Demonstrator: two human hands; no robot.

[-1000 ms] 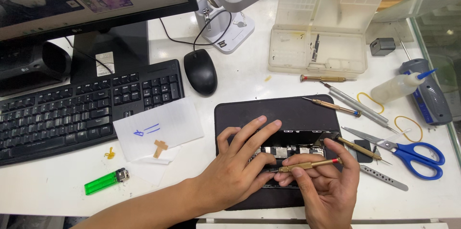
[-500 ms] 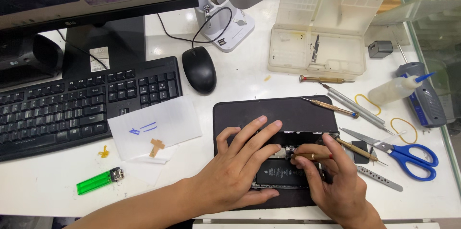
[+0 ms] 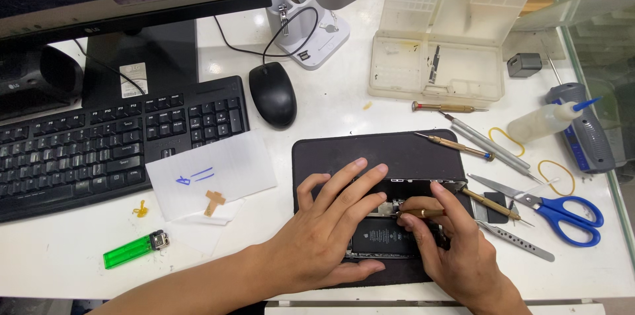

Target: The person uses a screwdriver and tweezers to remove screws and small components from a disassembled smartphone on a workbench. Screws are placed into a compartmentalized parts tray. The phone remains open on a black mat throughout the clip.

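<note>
the opened phone (image 3: 390,232) lies on the dark mat (image 3: 370,156); left hand (image 3: 324,236) presses flat on it, right hand (image 3: 456,249) pinches a small screwdriver (image 3: 420,212) over it; a slip could gouge the battery.

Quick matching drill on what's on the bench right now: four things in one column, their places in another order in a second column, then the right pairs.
Things:
1. lighter
2. scissors
3. mouse
4. opened phone

Places:
A. right of the keyboard, behind the mat
B. on the dark mat, under both hands
C. near the table's front edge, left of the left hand
D. right of the mat, past the right hand

Pairs: 1-C, 2-D, 3-A, 4-B
</note>
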